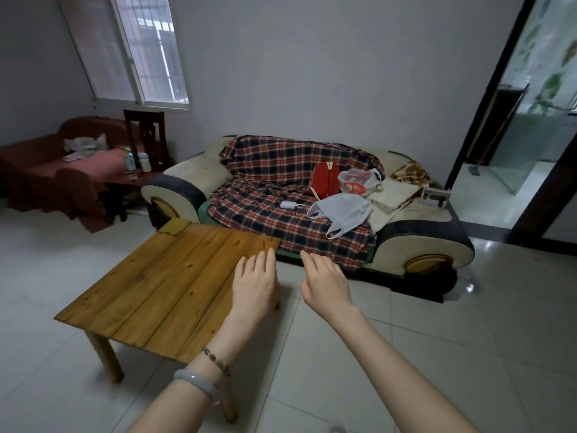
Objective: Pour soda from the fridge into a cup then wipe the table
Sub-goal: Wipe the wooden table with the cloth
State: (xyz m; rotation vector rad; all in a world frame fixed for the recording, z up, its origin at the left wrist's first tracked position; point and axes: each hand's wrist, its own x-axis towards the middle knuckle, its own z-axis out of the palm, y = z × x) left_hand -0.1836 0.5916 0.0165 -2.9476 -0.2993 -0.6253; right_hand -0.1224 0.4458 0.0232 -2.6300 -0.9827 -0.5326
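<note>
A low wooden table (162, 285) with plank top stands left of centre on the tiled floor. A yellow-brown cloth (175, 227) lies on its far corner. My left hand (256, 284) hovers above the table's right edge, fingers apart, holding nothing. My right hand (326, 281) is stretched out beside it over the floor, fingers loosely curled, holding nothing. No fridge, soda or cup shows in this view.
A sofa (418, 245) with a plaid blanket stands behind the table, carrying a red bag (326, 179) and plastic bags (343, 212). At the far left are a dark chair (145, 132) and a side table with bottles (137, 160). A doorway (505, 151) opens at the right.
</note>
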